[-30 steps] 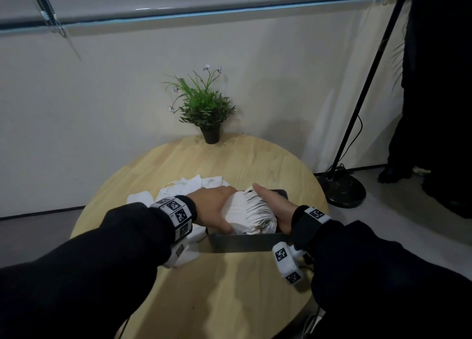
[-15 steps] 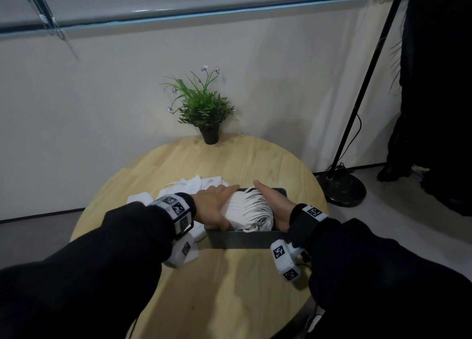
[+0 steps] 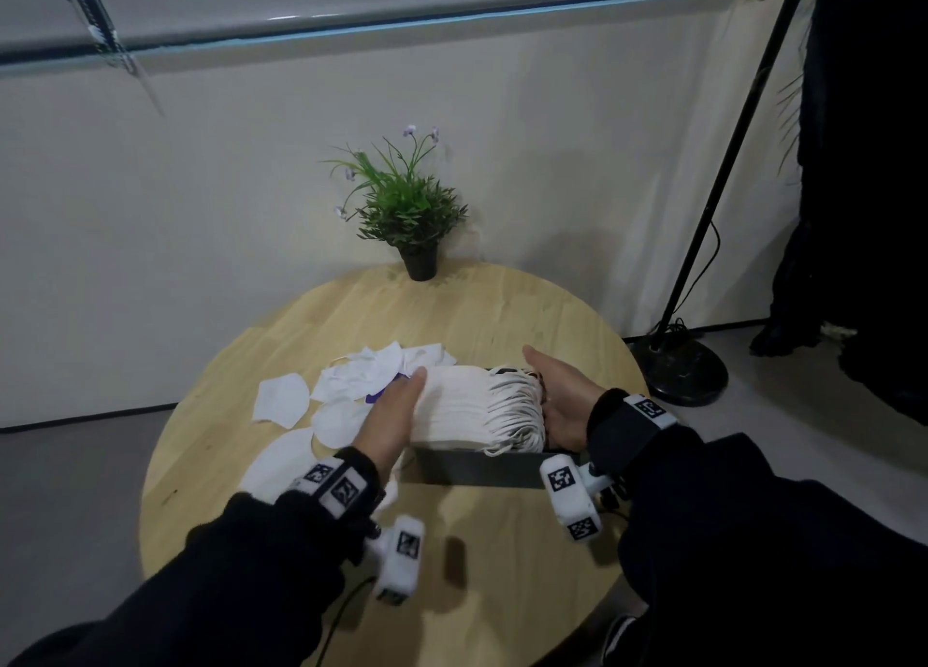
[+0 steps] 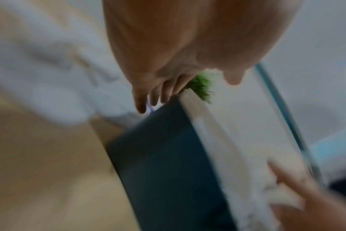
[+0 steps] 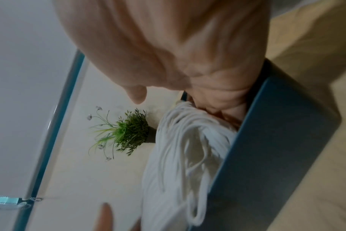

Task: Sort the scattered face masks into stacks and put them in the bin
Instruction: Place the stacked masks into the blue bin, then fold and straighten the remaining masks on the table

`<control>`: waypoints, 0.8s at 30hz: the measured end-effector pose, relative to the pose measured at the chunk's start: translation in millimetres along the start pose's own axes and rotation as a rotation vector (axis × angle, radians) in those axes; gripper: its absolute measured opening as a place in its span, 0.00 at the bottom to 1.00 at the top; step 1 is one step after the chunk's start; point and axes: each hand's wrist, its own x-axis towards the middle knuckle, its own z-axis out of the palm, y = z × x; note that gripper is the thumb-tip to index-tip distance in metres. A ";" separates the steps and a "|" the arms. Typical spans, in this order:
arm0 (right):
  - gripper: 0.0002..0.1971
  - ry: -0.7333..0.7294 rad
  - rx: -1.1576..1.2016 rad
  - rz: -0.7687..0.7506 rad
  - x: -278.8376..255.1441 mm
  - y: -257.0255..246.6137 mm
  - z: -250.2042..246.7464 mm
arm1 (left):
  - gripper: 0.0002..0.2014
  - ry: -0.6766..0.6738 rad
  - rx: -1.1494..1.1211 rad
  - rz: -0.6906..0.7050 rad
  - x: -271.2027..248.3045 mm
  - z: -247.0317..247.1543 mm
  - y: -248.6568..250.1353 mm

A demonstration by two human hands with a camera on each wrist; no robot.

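Note:
A thick stack of white face masks (image 3: 472, 405) lies in the dark bin (image 3: 477, 468) on the round wooden table (image 3: 502, 315), its ear loops (image 5: 188, 140) bunched at the right end. My left hand (image 3: 401, 395) lies with straight fingers against the stack's left side. On the loop end, my right hand (image 3: 552, 390) presses with straight fingers that reach down inside the bin (image 5: 267, 140). Several loose masks (image 3: 346, 390) lie scattered left of the bin. The left wrist view is blurred and shows the left hand (image 4: 168, 54) beside the bin (image 4: 168, 156).
A small potted plant (image 3: 407, 214) stands at the table's far edge against the wall. On the floor to the right are a black lamp stand (image 3: 678, 370) and its cable, with a dark figure (image 3: 863, 214) behind it. Bare tabletop lies in front of the bin.
My left hand has slid off the top of the stack to its left side, its fingers now straight. The right hand stays at the loop end.

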 end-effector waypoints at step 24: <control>0.28 0.360 -0.236 -0.297 -19.7 4.2 -3.3 | 0.10 0.042 -0.225 -0.053 -39.1 -34.5 11.6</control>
